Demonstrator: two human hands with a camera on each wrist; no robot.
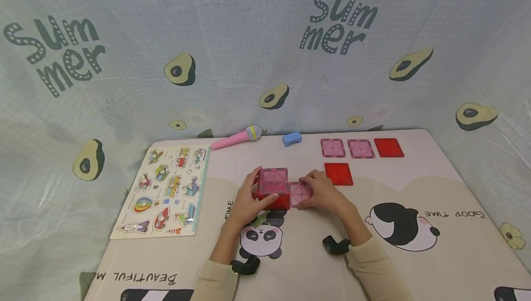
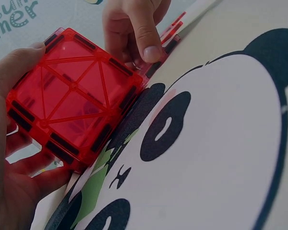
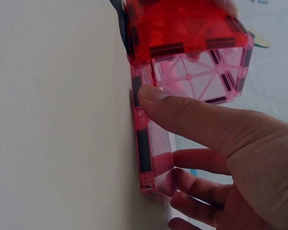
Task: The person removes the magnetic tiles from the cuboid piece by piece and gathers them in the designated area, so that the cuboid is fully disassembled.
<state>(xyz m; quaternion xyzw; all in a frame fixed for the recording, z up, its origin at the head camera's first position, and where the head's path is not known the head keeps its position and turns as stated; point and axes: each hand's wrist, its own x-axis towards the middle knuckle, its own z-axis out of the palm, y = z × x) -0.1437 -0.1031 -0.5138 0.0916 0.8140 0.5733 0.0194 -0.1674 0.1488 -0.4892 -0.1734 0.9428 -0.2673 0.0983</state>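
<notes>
A box of see-through magnetic tiles (image 1: 274, 182) stands mid-table, with a pink tile on top and a red one in front. My left hand (image 1: 251, 202) grips it from the left, the thumb lying across its front corner. In the left wrist view the red front tile (image 2: 77, 93) shows a ribbed star pattern and dark magnets along its edges. Against the box's right side lies a flat pink magnetic tile (image 1: 299, 193). My right hand (image 1: 325, 192) pinches that tile between thumb and fingers; the thumb presses its near edge (image 3: 144, 148).
Behind the right hand lie a red tile (image 1: 338, 174), two pink tiles (image 1: 333, 148) and another red tile (image 1: 388, 148). A blue arched block (image 1: 292, 138) and a pink toy microphone (image 1: 237, 138) lie at the back. A picture puzzle board (image 1: 162, 195) occupies the left side.
</notes>
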